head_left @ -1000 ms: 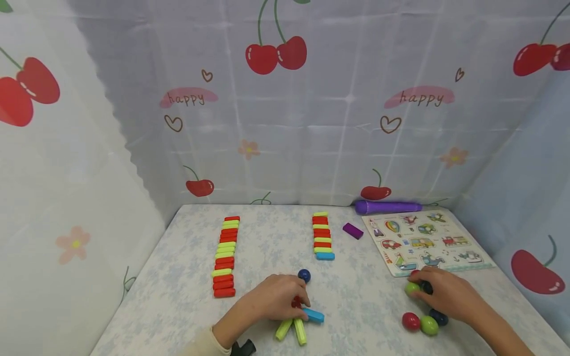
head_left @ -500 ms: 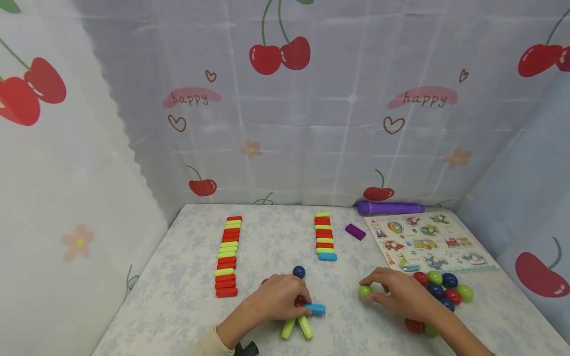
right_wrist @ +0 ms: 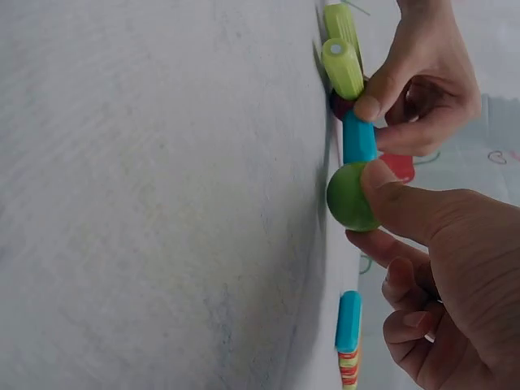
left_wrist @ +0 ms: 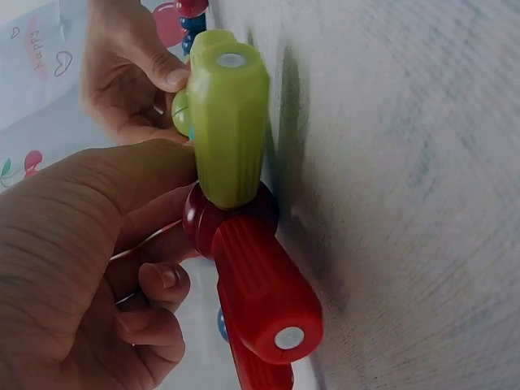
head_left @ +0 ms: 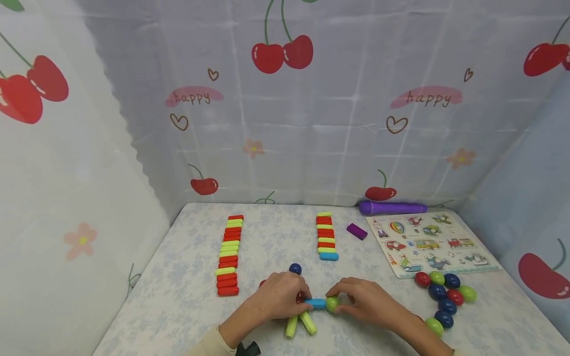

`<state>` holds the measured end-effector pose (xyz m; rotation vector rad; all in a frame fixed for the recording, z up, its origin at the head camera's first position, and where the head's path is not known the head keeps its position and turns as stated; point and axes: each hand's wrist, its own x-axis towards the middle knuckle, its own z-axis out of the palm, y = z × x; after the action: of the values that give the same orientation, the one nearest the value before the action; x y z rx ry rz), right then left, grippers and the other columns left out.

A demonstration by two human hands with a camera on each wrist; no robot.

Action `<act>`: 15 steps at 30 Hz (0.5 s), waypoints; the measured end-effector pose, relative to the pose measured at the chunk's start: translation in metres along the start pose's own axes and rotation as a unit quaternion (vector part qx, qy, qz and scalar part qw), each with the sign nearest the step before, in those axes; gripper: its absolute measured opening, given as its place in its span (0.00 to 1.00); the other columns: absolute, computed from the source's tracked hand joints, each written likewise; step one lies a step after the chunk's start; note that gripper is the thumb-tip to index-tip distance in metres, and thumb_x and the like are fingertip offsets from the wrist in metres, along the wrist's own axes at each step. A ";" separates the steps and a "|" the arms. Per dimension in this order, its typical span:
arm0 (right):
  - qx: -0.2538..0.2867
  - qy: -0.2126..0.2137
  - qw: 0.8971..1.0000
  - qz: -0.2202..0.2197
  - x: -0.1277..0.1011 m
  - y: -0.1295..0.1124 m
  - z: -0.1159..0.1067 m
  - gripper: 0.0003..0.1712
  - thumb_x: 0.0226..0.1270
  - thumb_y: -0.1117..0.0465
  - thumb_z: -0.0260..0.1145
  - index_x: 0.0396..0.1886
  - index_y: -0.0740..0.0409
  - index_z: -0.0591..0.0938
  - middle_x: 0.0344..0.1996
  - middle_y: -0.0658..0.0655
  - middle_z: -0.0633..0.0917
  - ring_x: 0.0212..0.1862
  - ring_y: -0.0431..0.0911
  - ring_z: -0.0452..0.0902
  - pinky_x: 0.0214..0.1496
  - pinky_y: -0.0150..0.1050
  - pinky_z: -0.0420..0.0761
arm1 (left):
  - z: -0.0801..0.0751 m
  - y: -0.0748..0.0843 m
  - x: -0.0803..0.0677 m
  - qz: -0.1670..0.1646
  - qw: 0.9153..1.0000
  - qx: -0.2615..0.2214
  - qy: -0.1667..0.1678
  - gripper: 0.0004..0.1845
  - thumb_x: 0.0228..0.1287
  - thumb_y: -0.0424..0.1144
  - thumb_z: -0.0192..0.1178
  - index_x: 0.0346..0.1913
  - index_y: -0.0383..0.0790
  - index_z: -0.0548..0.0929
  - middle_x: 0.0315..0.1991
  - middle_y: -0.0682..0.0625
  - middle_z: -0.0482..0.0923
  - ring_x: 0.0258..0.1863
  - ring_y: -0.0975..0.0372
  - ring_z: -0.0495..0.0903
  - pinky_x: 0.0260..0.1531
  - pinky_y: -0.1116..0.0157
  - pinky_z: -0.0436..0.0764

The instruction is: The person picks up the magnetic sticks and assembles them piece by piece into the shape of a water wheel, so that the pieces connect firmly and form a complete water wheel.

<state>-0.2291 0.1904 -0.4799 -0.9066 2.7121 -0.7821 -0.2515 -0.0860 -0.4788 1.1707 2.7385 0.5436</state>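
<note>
Near the table's front edge my left hand (head_left: pixel 285 296) pinches a dark red ball (left_wrist: pixel 203 223) that joins several sticks: two lime ones (head_left: pixel 300 324), a red one (left_wrist: pixel 260 296) and a blue stick (head_left: pixel 315 302). My right hand (head_left: pixel 356 299) pinches a green ball (head_left: pixel 331 303) against the blue stick's free end; the right wrist view shows that green ball (right_wrist: pixel 351 197) touching the blue stick (right_wrist: pixel 358 138). A loose dark blue ball (head_left: pixel 295 269) lies just beyond my left hand.
Two rows of red and lime sticks (head_left: pixel 229 254) (head_left: pixel 325 235) lie mid-table, the right one ending in a blue stick. A cluster of red, green and blue balls (head_left: pixel 443 296) sits right, by a puzzle board (head_left: pixel 429 242), a purple block (head_left: pixel 356 231) and a purple tube (head_left: pixel 392 207).
My right hand left the ball cluster with a green ball and carried it left to the end of the blue stick. The left hand stayed on the stick assembly.
</note>
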 end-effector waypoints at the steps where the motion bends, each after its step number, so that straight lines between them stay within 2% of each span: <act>1: -0.001 0.001 1.000 0.001 0.001 -0.001 0.001 0.14 0.71 0.46 0.76 0.54 0.36 0.90 0.47 0.35 0.87 0.39 0.32 0.75 0.39 0.32 0.78 | 0.000 0.000 0.000 0.001 1.000 0.001 0.000 0.06 0.67 0.49 0.78 0.41 0.55 0.96 0.32 0.69 0.84 0.27 0.77 0.74 0.26 0.76 0.74; 7: 0.001 0.009 1.000 0.002 0.001 0.001 0.003 0.14 0.70 0.47 0.77 0.54 0.35 0.89 0.46 0.35 0.86 0.37 0.31 0.73 0.37 0.32 0.77 | -0.010 -0.005 -0.002 0.017 1.000 -0.009 -0.021 0.07 0.68 0.50 0.76 0.44 0.54 0.95 0.34 0.69 0.84 0.30 0.76 0.75 0.30 0.76 0.76; 15: 0.007 0.020 1.000 -0.002 0.003 0.007 0.004 0.16 0.71 0.48 0.77 0.57 0.37 0.90 0.48 0.37 0.87 0.36 0.31 0.74 0.36 0.32 0.77 | -0.027 -0.017 -0.007 0.032 0.995 -0.047 -0.083 0.10 0.69 0.45 0.76 0.50 0.53 0.95 0.41 0.69 0.86 0.38 0.76 0.79 0.44 0.75 0.80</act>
<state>-0.2342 0.1920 -0.4869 -0.9031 2.7369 -0.8273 -0.2647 -0.1093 -0.4600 1.2257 2.5160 0.5502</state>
